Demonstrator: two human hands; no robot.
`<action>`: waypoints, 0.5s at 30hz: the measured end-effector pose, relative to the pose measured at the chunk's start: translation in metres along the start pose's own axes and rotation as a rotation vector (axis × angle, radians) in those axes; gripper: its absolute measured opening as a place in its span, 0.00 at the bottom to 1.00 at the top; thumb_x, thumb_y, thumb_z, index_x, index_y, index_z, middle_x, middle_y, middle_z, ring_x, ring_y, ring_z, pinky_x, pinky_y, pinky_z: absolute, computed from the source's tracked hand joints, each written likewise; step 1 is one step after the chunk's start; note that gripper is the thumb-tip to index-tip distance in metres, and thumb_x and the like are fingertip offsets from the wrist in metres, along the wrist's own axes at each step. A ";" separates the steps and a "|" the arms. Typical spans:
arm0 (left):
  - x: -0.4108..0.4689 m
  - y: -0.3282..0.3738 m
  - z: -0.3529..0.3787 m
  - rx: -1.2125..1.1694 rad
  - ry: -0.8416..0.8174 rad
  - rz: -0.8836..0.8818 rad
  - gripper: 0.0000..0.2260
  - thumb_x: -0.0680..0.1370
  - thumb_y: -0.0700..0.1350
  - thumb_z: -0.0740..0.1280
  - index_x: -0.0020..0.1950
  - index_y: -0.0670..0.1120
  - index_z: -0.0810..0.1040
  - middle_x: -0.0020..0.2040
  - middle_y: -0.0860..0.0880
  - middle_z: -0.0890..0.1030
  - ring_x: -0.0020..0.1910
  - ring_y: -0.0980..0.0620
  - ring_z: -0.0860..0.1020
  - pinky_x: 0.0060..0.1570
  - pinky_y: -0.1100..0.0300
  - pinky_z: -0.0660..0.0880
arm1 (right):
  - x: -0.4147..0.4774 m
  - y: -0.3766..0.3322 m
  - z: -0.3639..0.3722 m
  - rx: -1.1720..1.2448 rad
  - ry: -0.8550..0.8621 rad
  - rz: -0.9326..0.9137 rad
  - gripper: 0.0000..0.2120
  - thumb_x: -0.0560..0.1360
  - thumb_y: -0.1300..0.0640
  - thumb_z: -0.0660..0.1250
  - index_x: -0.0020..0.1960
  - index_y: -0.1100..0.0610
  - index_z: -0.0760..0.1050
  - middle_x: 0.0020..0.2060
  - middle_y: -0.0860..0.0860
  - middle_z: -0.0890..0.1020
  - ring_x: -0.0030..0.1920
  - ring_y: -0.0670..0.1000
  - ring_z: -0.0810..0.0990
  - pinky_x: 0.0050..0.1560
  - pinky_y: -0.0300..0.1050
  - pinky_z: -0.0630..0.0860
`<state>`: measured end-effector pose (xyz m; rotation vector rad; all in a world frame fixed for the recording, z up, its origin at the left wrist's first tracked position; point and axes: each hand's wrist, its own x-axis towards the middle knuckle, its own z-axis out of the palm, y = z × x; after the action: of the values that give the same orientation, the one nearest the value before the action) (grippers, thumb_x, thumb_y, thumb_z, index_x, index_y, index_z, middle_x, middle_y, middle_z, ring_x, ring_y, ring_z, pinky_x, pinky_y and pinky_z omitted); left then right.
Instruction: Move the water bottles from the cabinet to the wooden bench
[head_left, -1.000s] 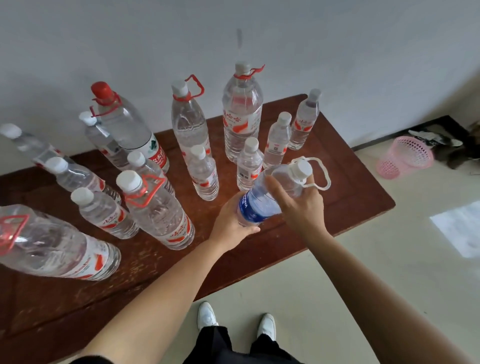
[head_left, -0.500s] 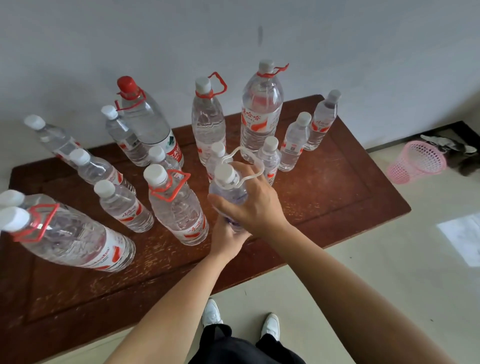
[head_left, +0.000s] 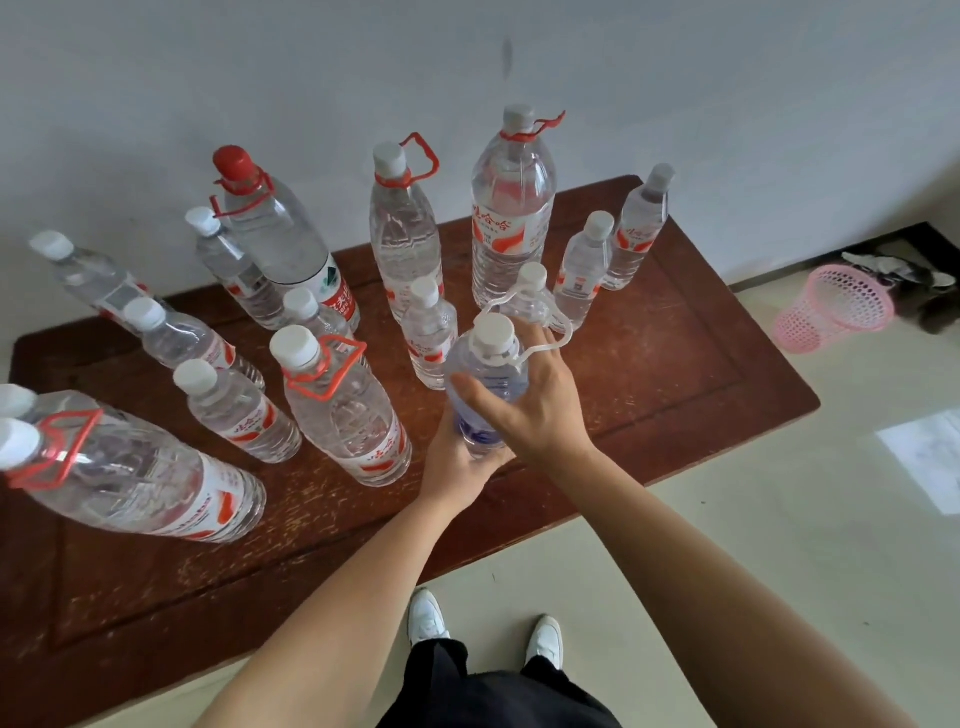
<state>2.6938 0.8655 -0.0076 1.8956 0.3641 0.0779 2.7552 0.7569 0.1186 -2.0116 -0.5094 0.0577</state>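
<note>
Blue-label bottle (head_left: 485, 384) upright over the near-middle of the bench (head_left: 675, 374), white cap up, white loop handle arcing off its neck. Gripped from both sides: left hand (head_left: 457, 467) curled round the base from below, right hand (head_left: 535, 410) wrapped over the shoulder, thumb across the front, fingers closed against the far side. Whether the base touches the wood: cannot tell, hidden by the left palm.

Crowded all round. Just left, a large bottle (head_left: 345, 410) with a red handle; just behind, a small bottle (head_left: 428, 332) nearly touching. Taller ones (head_left: 511, 208) ranked along the wall. Far left, two big bottles (head_left: 135, 467) looming at the frame edge. Right half of the bench bare. On the floor at right, a pink basket (head_left: 836, 309) tipped on its side. White shoes (head_left: 428, 618) below the bench edge.
</note>
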 end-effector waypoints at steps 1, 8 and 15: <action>0.000 0.001 0.001 -0.006 0.005 -0.007 0.38 0.70 0.51 0.79 0.75 0.52 0.64 0.63 0.58 0.78 0.60 0.68 0.77 0.57 0.71 0.74 | 0.001 0.003 -0.003 0.005 0.005 0.003 0.32 0.71 0.37 0.74 0.69 0.43 0.65 0.64 0.47 0.76 0.65 0.50 0.76 0.62 0.56 0.77; 0.004 -0.007 -0.002 -0.025 -0.024 -0.031 0.43 0.68 0.63 0.77 0.77 0.55 0.61 0.68 0.57 0.76 0.66 0.57 0.77 0.63 0.48 0.78 | 0.001 -0.005 0.006 -0.022 0.003 -0.022 0.32 0.72 0.37 0.74 0.70 0.43 0.65 0.67 0.49 0.75 0.66 0.47 0.74 0.63 0.56 0.77; -0.005 0.018 -0.002 0.045 -0.033 -0.120 0.37 0.71 0.54 0.78 0.74 0.56 0.62 0.65 0.56 0.76 0.63 0.55 0.77 0.60 0.62 0.77 | -0.002 -0.011 -0.017 -0.112 -0.151 0.072 0.37 0.71 0.30 0.70 0.73 0.41 0.60 0.72 0.49 0.72 0.68 0.52 0.75 0.64 0.58 0.76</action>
<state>2.6920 0.8600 0.0099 1.9133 0.4597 -0.0422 2.7538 0.7468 0.1361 -2.1457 -0.5460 0.2313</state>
